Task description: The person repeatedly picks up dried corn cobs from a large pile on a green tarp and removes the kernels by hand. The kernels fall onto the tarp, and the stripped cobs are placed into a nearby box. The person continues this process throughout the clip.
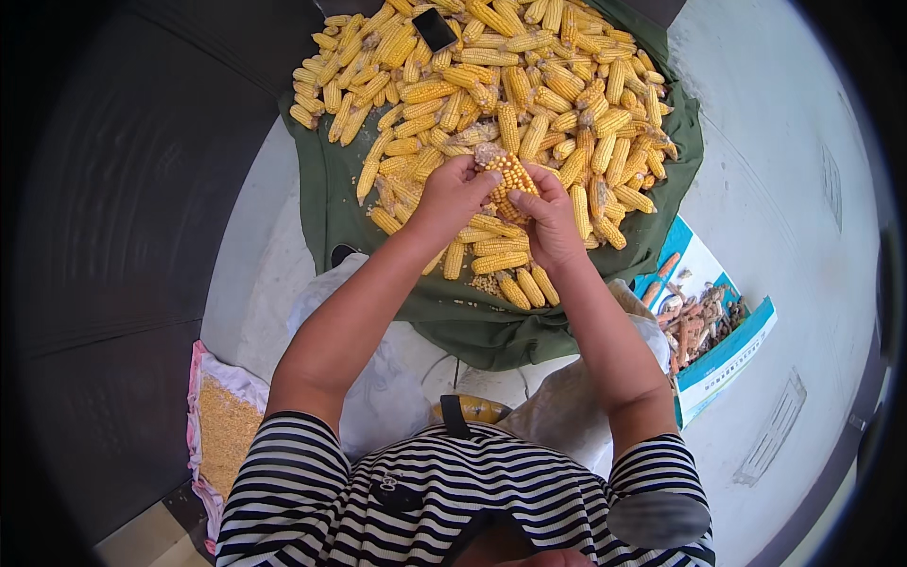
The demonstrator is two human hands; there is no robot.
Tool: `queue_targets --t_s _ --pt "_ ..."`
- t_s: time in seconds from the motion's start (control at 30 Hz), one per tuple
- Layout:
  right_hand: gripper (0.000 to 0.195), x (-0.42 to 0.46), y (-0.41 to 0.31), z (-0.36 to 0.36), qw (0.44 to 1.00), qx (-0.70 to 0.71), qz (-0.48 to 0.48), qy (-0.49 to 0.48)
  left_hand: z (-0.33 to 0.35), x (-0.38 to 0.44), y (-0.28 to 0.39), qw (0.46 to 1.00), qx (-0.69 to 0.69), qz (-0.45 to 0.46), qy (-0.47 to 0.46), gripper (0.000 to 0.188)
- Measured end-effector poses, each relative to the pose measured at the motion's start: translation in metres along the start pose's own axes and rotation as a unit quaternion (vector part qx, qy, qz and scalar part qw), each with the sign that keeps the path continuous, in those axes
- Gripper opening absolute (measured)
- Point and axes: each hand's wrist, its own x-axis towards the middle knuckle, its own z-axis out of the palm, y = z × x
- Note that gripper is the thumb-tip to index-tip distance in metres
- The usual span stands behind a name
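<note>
Both my hands hold one ear of dried corn (516,186) above a large heap of yellow corn ears (496,57). My left hand (457,191) grips it near its pale husk end, the thumb against the kernels. On the ear's right side, my right hand (553,216) has its thumb across the kernels. Rows on this ear look partly bare. The heap lies on a dark green cloth (475,333), and loose kernels (487,283) lie by its near edge.
A black smartphone (434,30) rests on the heap's far side. At right, an opened printed sack (726,375) holds bare cobs (691,329) and debris. Lower left, a pink-edged cloth (195,418) holds loose grain (225,432). A dark wall or panel (127,177) stands at left.
</note>
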Motion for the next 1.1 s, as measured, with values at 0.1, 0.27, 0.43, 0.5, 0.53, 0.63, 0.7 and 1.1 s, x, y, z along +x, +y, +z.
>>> queue_targets --t_s 0.1,0.27,0.43,0.5,0.53,0.63,0.7,1.1 --pt "0.043 0.009 -0.009 -0.011 0.994 -0.111 -0.026 0.004 0.008 0.014 -0.008 0.999 0.034 -0.039 -0.008 0.034" --pt "0.063 0.015 -0.002 -0.021 0.959 -0.283 -0.034 -0.014 0.013 0.03 -0.02 0.993 0.083 -0.08 -0.019 0.047" --pt "0.063 0.017 -0.001 -0.014 0.931 -0.362 0.039 -0.021 0.008 0.044 -0.039 0.991 0.086 -0.106 -0.002 0.036" --pt "0.064 0.019 0.001 -0.005 0.933 -0.354 0.063 -0.018 -0.001 0.054 -0.082 0.99 0.134 0.009 0.039 0.034" --pt "0.065 0.019 0.001 -0.005 0.933 -0.352 0.073 -0.009 0.0 0.055 -0.086 0.984 0.157 0.067 0.053 0.034" --pt "0.061 0.014 0.006 -0.007 0.964 -0.249 0.087 0.012 0.006 0.044 -0.063 0.965 0.258 0.037 0.03 0.032" --pt "0.057 0.006 0.007 -0.002 0.961 -0.264 0.084 0.0 0.006 0.042 -0.059 0.965 0.257 0.04 0.035 0.031" --pt "0.038 0.007 0.01 -0.012 0.986 -0.046 0.15 0.053 0.009 0.053 -0.064 0.998 0.056 -0.037 0.002 0.03"
